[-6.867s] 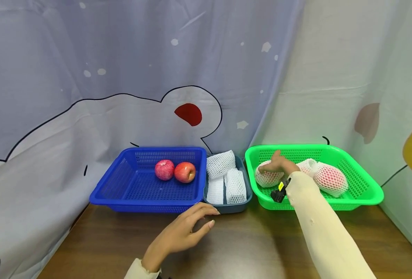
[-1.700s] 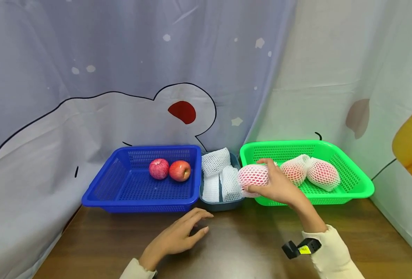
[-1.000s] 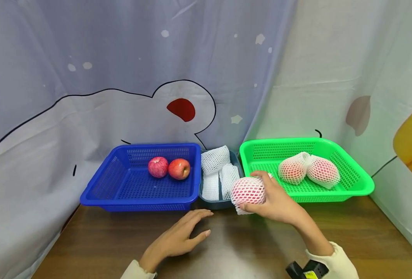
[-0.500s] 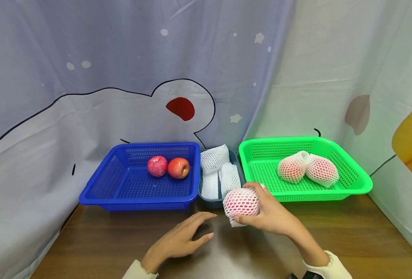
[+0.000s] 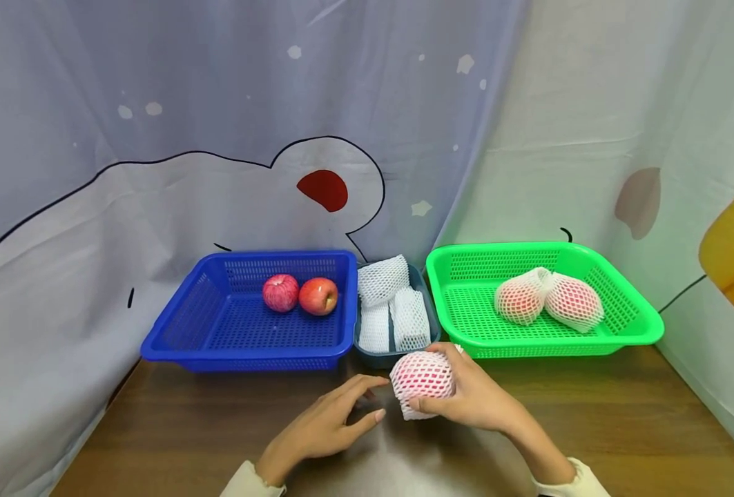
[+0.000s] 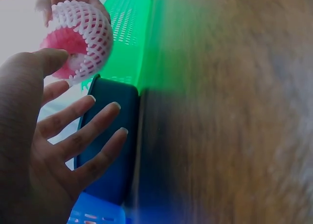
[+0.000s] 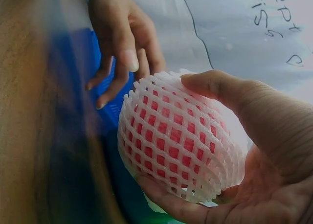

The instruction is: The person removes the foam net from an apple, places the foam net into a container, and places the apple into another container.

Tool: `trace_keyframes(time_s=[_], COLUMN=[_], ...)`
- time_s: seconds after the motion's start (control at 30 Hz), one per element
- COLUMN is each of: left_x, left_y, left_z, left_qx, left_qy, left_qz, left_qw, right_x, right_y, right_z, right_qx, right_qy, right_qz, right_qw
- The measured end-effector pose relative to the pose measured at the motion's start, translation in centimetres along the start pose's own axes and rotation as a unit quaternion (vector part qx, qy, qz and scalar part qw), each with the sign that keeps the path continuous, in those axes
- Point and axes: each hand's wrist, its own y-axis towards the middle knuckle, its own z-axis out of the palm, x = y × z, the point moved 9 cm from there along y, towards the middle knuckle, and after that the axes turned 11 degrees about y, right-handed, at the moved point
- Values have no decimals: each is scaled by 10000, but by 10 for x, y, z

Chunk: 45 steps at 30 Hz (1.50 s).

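Note:
My right hand grips an apple in a white foam net above the front of the table. Thumb and fingers curve round the net in the right wrist view, and red apple shows through the mesh. Its open end faces my left hand in the left wrist view, baring part of the apple. My left hand is just left of the netted apple, fingers spread and holding nothing. Whether a left fingertip touches the net, I cannot tell.
A blue basket at left holds two bare apples. In the middle, a small dark-blue bin contains several white foam nets. The green basket at right has two netted apples. A patterned curtain hangs behind.
My right hand lifted the netted apple out of the green basket and carried it left and toward me, beside my left hand. The left hand has barely moved.

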Motion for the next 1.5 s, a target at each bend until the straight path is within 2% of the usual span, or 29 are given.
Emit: trace_keyframes(time_s=[0.2,0.37,0.5,0.63,0.97,1.1,1.27,1.5], left_x=[-3,-3,-1,1,7,6,3,1], left_y=[4,5,6,7,4,2,3,3], left_z=[0,3,6,8,14,11,5,-3], left_qx=[72,230,358,389,415,243,-72,-443], left_qy=[-111,-491,-778,-999,-1263,-1326,-1191,-886], left_qz=[-5,14,-122,-287,-461,-214,125,183], left_qw=[9999,9985,9963,9938,9900,9906,9928,9949], right_x=[-5,-12,-18,-21,-21,-19,-18,-15], right_y=[1,1,1,0,-7,-9,-9,-9], right_z=[4,7,10,13,26,31,35,36], right_qx=[48,33,-22,17,585,784,836,953], right_qy=[104,301,373,357,646,720,761,839], right_qz=[197,449,596,523,465,302,331,286], right_qw=[9997,9985,9975,9980,9951,9939,9930,9915])
